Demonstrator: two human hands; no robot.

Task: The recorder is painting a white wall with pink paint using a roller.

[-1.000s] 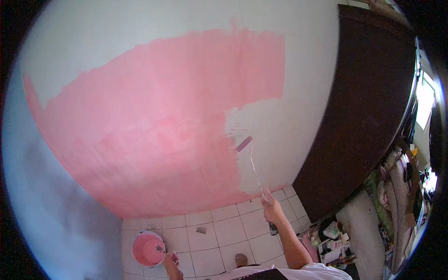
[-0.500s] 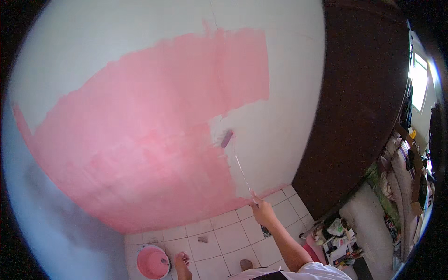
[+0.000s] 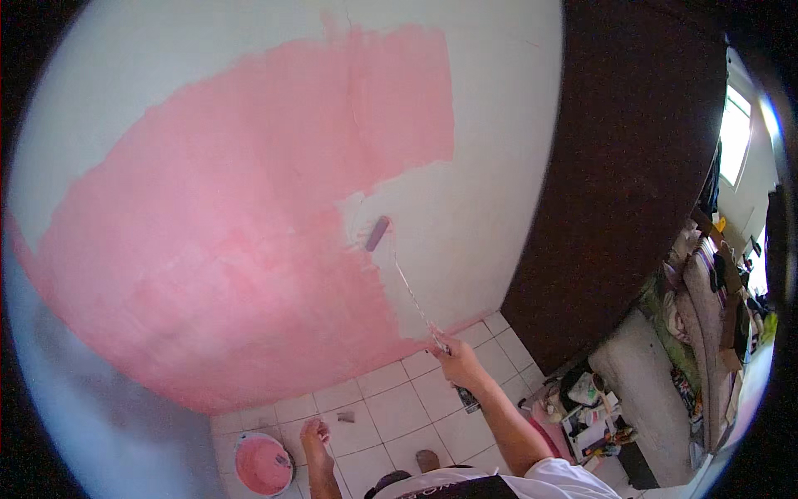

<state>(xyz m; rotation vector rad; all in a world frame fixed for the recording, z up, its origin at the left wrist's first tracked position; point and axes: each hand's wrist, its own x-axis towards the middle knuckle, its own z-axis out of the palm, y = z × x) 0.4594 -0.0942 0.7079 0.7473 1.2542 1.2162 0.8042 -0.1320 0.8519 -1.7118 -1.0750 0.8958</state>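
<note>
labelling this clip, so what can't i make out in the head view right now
All in the head view:
Paint roller: its grip is mostly hidden by the right hand.
Left hand: small and blurred; whether it holds anything is unclear.
Dark brown panel: top cut off by the upper edge.
Window: glare hides what's outside.
Clutter, lower right: many pieces too small to identify.
</note>
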